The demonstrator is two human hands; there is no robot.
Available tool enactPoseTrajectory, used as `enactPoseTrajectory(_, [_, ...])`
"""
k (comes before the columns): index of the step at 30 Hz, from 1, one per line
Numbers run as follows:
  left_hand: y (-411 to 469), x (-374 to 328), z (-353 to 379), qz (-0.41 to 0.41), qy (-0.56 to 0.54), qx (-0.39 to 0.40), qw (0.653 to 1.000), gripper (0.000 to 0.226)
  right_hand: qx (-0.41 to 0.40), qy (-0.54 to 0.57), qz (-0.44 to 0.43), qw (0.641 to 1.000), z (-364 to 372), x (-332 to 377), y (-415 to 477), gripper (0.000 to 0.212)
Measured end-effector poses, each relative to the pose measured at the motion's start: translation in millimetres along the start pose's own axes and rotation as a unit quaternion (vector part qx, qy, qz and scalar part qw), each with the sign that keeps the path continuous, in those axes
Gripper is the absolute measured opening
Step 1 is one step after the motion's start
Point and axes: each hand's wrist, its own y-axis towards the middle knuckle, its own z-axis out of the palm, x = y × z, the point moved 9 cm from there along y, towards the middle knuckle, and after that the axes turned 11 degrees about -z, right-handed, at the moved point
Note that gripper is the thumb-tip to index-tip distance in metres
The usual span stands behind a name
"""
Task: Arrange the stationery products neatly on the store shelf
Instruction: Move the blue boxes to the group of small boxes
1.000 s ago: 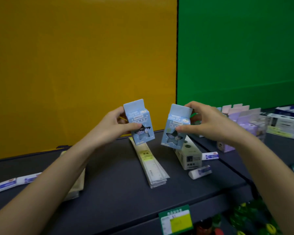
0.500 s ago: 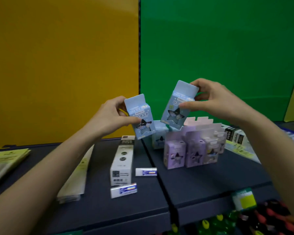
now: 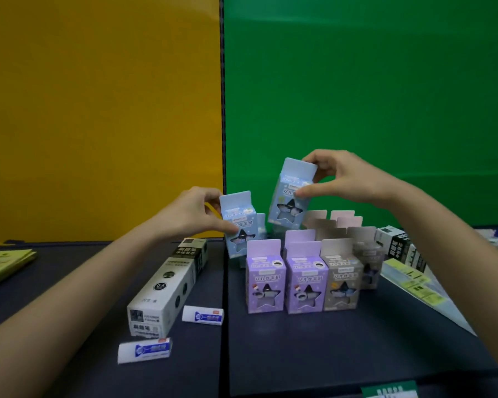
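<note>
Moved: both blue boxes have been carried lower, closer to the purple rows.
Left hand (image 3: 194,215): clamped on left blue box (image 3: 239,229), just above the shelf (image 3: 342,349).
Right hand (image 3: 348,179): clamped on right blue box (image 3: 291,196) — tilted, held higher.
Done: purple boxes (image 3: 266,278) are lined up in rows.
Left: blue boxes not yet set down — erasers (image 3: 203,315) and pen box (image 3: 170,285) lie loose.
Boxes: small things are seen through star windows, too small to tell.

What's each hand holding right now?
Left hand: closed on a light-blue star-window box.
Right hand: closed on a second light-blue box, tilted.
</note>
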Motion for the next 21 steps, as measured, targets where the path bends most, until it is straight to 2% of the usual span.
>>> enactPoseTrajectory(10, [17.8,11.5,26.9,-0.018,-0.003,0.034,0.999,0.025,0.022,0.027,-0.029,0.999,0.9,-15.2,18.1,0.037])
enactPoseTrajectory(15, [24.3,15.8,40.2,-0.012,0.026,0.056,0.998,0.035,0.088,-0.003,-0.023,0.996,19.3,-24.6,13.5,0.035])
enactPoseTrajectory(21, [27.7,12.5,53.7,0.008,0.034,0.076,0.996,0.034,0.157,-0.021,0.009,0.987,36.9,-40.8,8.7,0.034])
